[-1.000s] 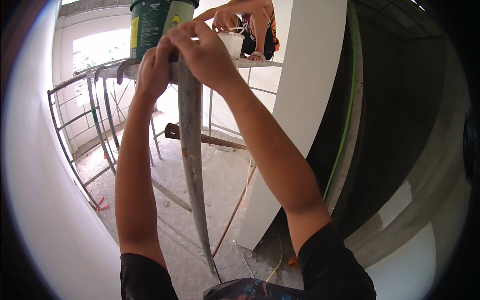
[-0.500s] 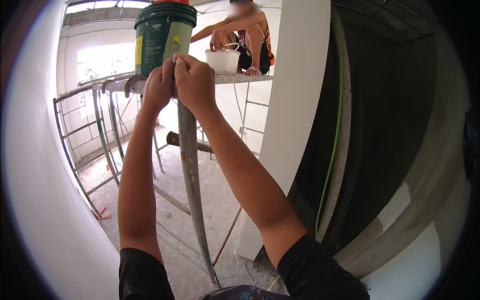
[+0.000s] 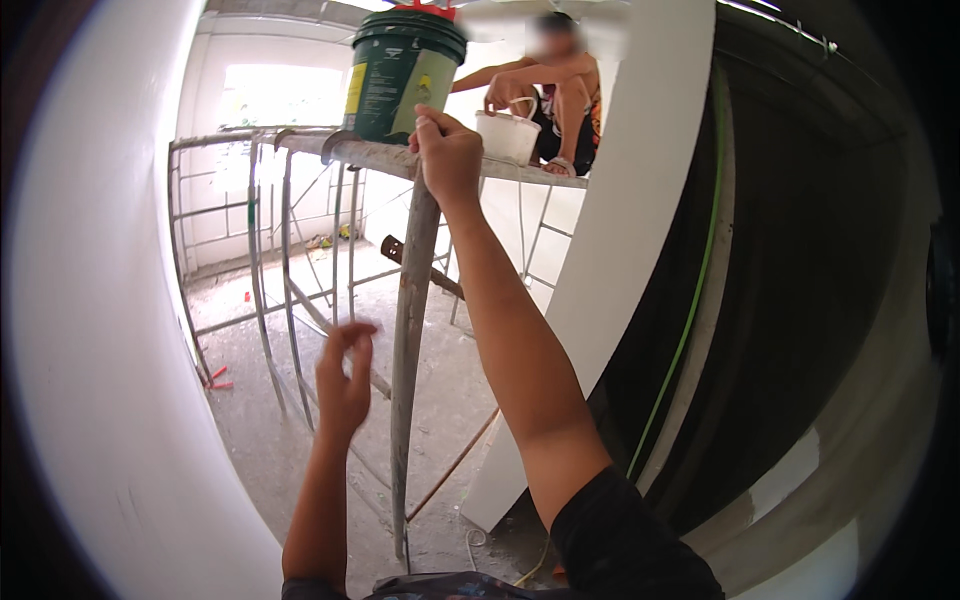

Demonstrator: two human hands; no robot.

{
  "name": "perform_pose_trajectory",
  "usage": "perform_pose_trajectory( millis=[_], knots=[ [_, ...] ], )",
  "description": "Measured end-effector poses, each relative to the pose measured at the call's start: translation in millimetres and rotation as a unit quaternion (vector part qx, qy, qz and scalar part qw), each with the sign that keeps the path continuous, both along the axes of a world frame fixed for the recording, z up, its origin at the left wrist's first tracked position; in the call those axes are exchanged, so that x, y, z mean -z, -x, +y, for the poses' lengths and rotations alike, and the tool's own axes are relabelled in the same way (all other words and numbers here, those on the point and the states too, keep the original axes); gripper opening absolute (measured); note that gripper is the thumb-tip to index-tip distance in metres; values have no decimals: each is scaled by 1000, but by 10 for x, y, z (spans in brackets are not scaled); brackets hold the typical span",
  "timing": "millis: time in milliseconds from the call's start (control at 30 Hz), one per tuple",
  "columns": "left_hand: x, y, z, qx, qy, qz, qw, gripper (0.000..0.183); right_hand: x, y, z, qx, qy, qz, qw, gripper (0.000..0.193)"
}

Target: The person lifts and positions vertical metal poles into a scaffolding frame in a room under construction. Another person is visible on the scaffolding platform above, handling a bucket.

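Co-worker [image 3: 571, 105] in black shorts [image 3: 547, 142], crouching beside small white plastic bucket [image 3: 507, 138]. Bright rectangular window [image 3: 280, 95] in white far wall [image 3: 310, 52]. Tall white column [image 3: 630, 210]. Thin bright-green strip [image 3: 695, 308] up dark recess [image 3: 800, 250]. Small red object [image 3: 219, 383] on grey concrete floor [image 3: 262, 435].

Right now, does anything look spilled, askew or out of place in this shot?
No spill shows. The green bucket leans in the picture on the scaffold platform, beyond the right hand, though lens bend may explain that. A red object lies loose on the gritty floor at left, looking stray; its kind is unclear.
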State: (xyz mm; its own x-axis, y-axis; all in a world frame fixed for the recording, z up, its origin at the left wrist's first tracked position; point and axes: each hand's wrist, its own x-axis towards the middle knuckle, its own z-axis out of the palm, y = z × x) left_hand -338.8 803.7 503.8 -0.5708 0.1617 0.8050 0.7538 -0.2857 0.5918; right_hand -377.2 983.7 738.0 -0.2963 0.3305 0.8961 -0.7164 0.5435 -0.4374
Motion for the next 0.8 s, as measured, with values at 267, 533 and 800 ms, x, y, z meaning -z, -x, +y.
perform_pose_trajectory(
  millis=[267,533,800],
  knots=[
    [1903,-1850,-664,385,351,-173,836,30,-99,-7,-117,12,-10,21,1000,24],
    [2617,-2939,-1041,556,356,-387,644,61,-95,144,16,79,-23,34,996,24],
    [2381,-3000,-1766,214,408,-454,763,44,-78,268,96,67,-15,50,996,23]
  ],
)
